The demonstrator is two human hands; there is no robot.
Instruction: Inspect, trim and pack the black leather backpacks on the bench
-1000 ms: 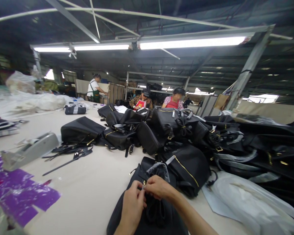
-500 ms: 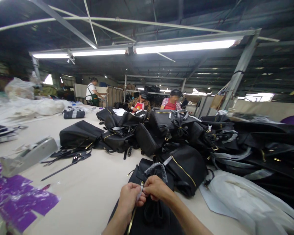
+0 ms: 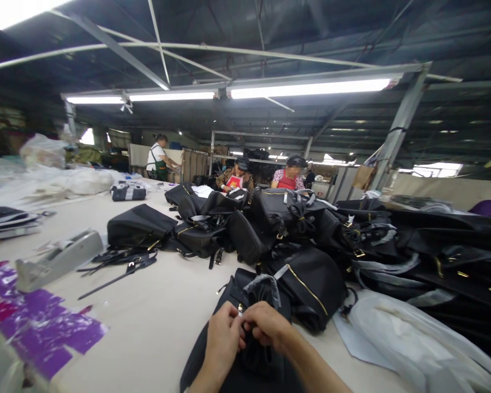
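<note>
A black backpack (image 3: 200, 349) with gold hardware lies on the table right in front of me. Both my hands meet over its upper part, at a gold zipper pull (image 3: 240, 309) with a bit of whitish wrapping. My left hand (image 3: 224, 337) pinches the pull from the left, fingertips pressed together. From the right, my right hand (image 3: 268, 326) has thumb and finger closed at the same spot, touching the left fingertips. Most of the pull is hidden by my fingers. Just beyond, the carry handle (image 3: 265, 281) is covered in clear plastic wrap.
Another black bag (image 3: 306, 284) with a gold zipper lies against mine, before a heap of similar bags (image 3: 213, 218). To the left are a grey tape dispenser (image 3: 61, 259), purple sheeting (image 3: 53, 327) and black straps (image 3: 131, 266). White plastic bags (image 3: 413, 333) lie right. Several people work beyond.
My left hand has turned and closed in on the right one, so the wrapped pull is now mostly covered. The view has tilted slightly upward.
</note>
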